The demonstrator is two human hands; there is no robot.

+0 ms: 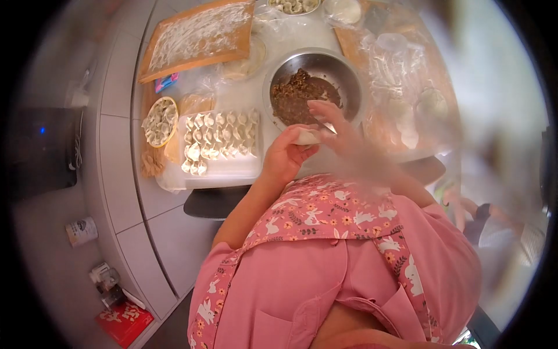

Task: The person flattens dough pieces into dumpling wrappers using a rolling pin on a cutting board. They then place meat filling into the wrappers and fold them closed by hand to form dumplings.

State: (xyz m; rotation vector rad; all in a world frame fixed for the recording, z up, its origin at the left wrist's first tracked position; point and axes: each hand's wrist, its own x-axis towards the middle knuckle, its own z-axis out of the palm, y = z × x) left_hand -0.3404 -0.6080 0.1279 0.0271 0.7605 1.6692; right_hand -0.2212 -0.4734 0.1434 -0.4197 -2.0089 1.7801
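Observation:
My left hand [283,156] is closed around a pale dumpling wrapper [306,138], in front of the steel bowl. Just to its right is my right hand [338,123], fingers apart and lifted over the bowl's near rim, its lower part close to the wrapper. Whether it touches the wrapper I cannot tell, since a blur covers the wrist and part of that hand. Brown minced filling [302,100] with a darker chopped heap lies in the steel bowl [356,78]. Left of my hands, a white tray [232,168] carries rows of folded dumplings [221,135].
A round basket of dumplings [160,122] stands at the table's left edge. Behind it leans a floured wooden board [200,35]. Clear plastic film [395,75] covers a board on the right. Another bowl of dumplings [293,6] is at the far edge. Black seats show under the near edge.

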